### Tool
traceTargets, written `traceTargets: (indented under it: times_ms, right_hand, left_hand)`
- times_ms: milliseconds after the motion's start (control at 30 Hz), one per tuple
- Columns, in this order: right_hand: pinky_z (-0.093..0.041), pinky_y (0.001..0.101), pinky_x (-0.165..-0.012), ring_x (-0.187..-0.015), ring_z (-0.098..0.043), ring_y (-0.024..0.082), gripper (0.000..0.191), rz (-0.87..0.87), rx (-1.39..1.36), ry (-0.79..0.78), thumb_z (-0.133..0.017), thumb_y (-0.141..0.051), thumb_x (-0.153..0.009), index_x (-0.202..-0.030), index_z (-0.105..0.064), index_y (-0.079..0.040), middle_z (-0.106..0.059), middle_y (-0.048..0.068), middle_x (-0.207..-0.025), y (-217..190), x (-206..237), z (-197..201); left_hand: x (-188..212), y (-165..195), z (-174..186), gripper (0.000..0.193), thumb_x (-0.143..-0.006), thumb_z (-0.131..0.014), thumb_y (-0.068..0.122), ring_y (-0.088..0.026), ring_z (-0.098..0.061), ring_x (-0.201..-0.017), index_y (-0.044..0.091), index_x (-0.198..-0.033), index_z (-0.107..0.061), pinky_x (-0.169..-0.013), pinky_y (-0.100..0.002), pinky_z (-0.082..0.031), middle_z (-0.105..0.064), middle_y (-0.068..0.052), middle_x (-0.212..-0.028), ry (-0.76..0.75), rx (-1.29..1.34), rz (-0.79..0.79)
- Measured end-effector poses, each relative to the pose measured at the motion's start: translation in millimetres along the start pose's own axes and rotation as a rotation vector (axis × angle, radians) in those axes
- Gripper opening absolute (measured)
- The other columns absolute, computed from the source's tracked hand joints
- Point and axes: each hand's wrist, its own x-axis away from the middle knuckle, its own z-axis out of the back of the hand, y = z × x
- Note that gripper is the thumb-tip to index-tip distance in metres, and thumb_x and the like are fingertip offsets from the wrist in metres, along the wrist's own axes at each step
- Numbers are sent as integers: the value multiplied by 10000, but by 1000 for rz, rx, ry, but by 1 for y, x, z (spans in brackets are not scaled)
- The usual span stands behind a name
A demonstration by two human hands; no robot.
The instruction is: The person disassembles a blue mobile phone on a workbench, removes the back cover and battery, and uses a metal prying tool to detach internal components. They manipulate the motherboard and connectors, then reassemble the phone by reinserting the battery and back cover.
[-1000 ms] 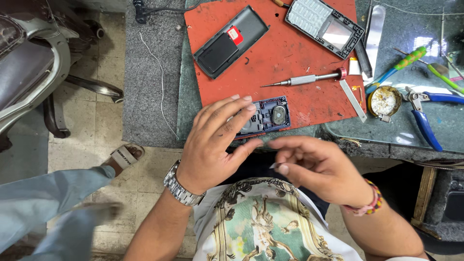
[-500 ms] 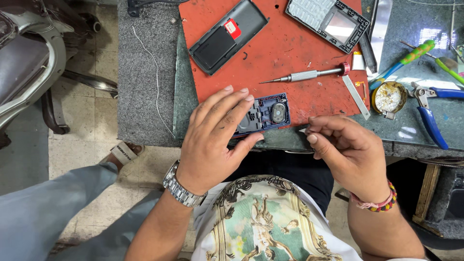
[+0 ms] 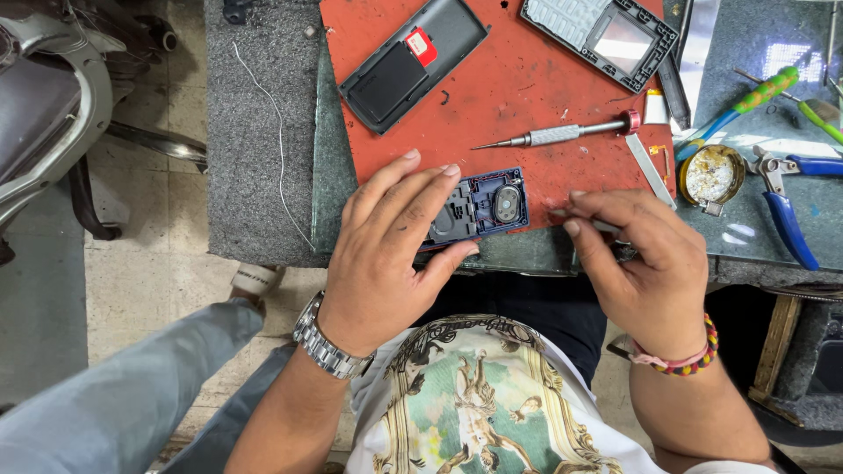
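We press our left hand (image 3: 386, 254), its grip spread flat, over the blue phone frame (image 3: 481, 206) at the near edge of the red mat (image 3: 527, 96) on the counter (image 3: 255, 158). Our right hand (image 3: 637, 263) pinches a thin metal tool (image 3: 587, 221), fingers curled, its tip mostly hidden.

Pale tiled floor (image 3: 149, 290) fills the frame from 7 to 9 o'clock; a dark chair (image 3: 44, 114) with a metal frame stands at 10 o'clock; the tabletop (image 3: 255, 149), grey-carpeted with a glass sheet, spans 12 o'clock; bright light reflects off the glass at 2 o'clock.
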Motion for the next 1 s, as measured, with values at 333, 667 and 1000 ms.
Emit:
traceTargets:
  times_ms: [333, 667, 1000]
  right_hand:
    - [-542, 259, -708, -866, -702, 192, 175, 46, 139, 14, -770, 22, -989, -1153, -720, -13, -729, 119, -1076, -3, -8, -2]
    - [-533, 266, -690, -839, -681, 194, 175, 51, 168, 18, -782, 12, -982, -1145, -727, -22, -722, 115, -1074, -6, -11, -3]
    - [-562, 265, -737, -873, -695, 168, 230, 40, 118, -23, -776, 12, -939, -1157, -710, -21, -708, 102, -1110, -10, -14, 1]
  left_hand:
    - [-2, 0, 3, 716, -874, -845, 270, -337, -480, -1431, 32, -1467, -523, -1187, -475, -379, -618, -130, -1411, 1, 49, -5]
    - [-1, -2, 5, 715, -871, -850, 261, -333, -498, -1419, 35, -1464, -522, -1182, -458, -394, -626, -139, -1404, 10, 82, -8]
    - [-1, -5, 7, 749, -898, -839, 219, -324, -519, -1428, 42, -1518, -458, -1208, -438, -399, -628, -127, -1435, 24, 122, -33]
